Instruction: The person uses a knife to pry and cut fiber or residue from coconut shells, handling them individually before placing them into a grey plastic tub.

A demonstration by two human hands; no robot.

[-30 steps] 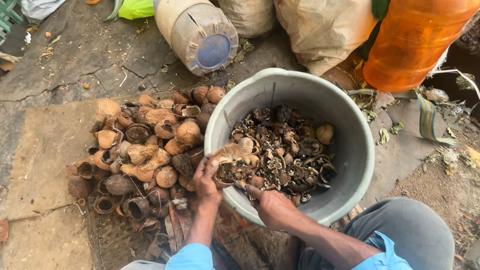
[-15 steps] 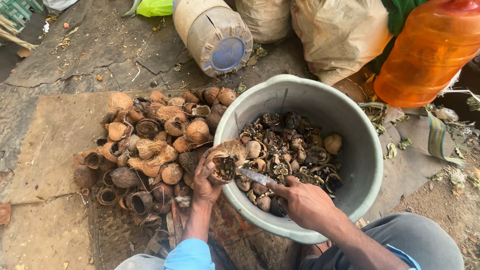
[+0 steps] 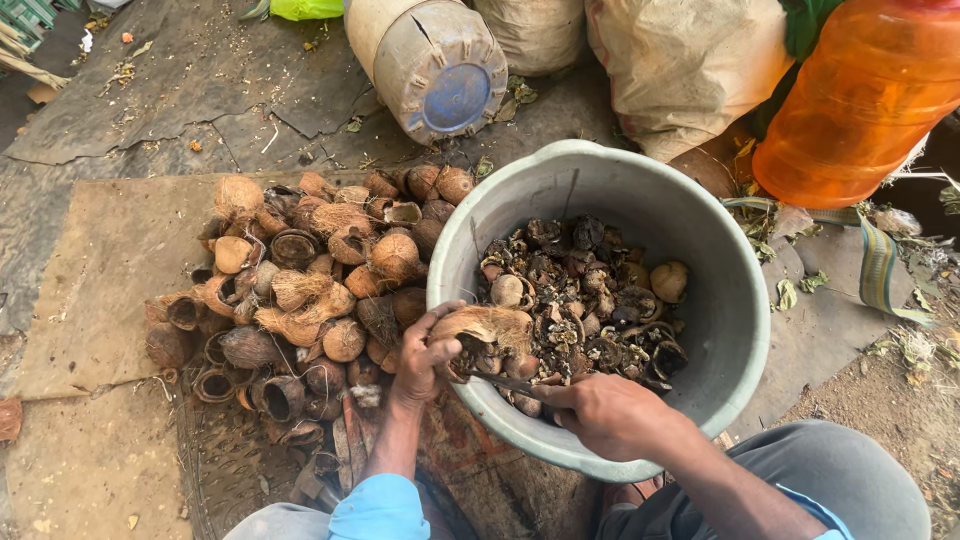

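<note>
The left hand (image 3: 425,355) grips a fibrous husked shell (image 3: 485,325) at the rim of the grey bucket (image 3: 740,330), fingers curled round its near end, holding it over the bucket's 8 o'clock edge. The right hand (image 3: 610,415) is clenched round a thin dark blade tool (image 3: 500,382), whose tip points toward 9 o'clock and meets the underside of the shell. Both hands sit at the bucket's near rim, between 6 and 8 o'clock.

Inside the bucket lies a heap of dark shell scraps and pale kernels (image 3: 590,300), piled toward the centre and near side. At the bucket's 9 o'clock, touching its wall, a pile of brown shells (image 3: 310,280) rests on a flat brown board (image 3: 110,270) on the ground. At 12 o'clock a tan drum with a blue cap (image 3: 435,65) lies on its side; at 1 o'clock stands a sack (image 3: 680,65), and at 2 o'clock an orange jug (image 3: 860,100).
</note>
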